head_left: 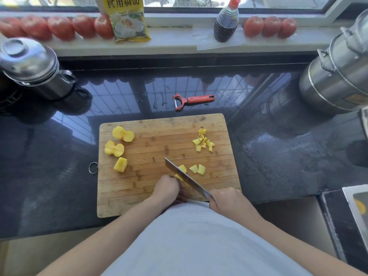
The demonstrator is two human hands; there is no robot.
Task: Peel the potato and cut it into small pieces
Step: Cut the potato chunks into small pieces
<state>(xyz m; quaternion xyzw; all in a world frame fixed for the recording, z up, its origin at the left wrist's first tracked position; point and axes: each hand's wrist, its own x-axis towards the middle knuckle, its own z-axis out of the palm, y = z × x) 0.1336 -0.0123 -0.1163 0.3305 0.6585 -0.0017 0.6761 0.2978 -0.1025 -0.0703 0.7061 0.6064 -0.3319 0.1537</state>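
A wooden cutting board [159, 140] lies on the dark counter. My left hand [167, 189] presses down a yellow peeled potato piece [179, 177] near the board's front. My right hand [227, 200] grips the handle of a cleaver [185, 177], whose blade rests across that piece. Two cut bits [198, 169] lie just right of the blade. A heap of small pieces [203, 142] sits at the board's right. Three larger chunks [117, 148] lie along its left side. A red peeler [191, 100] lies on the counter behind the board.
A steel pot with lid [33, 66] stands at the back left, a steel stacked container [338, 72] at the back right. Tomatoes [59, 26], a yellow packet [129, 18] and a dark sauce bottle [227, 22] line the windowsill. A sink edge [354, 206] shows at right.
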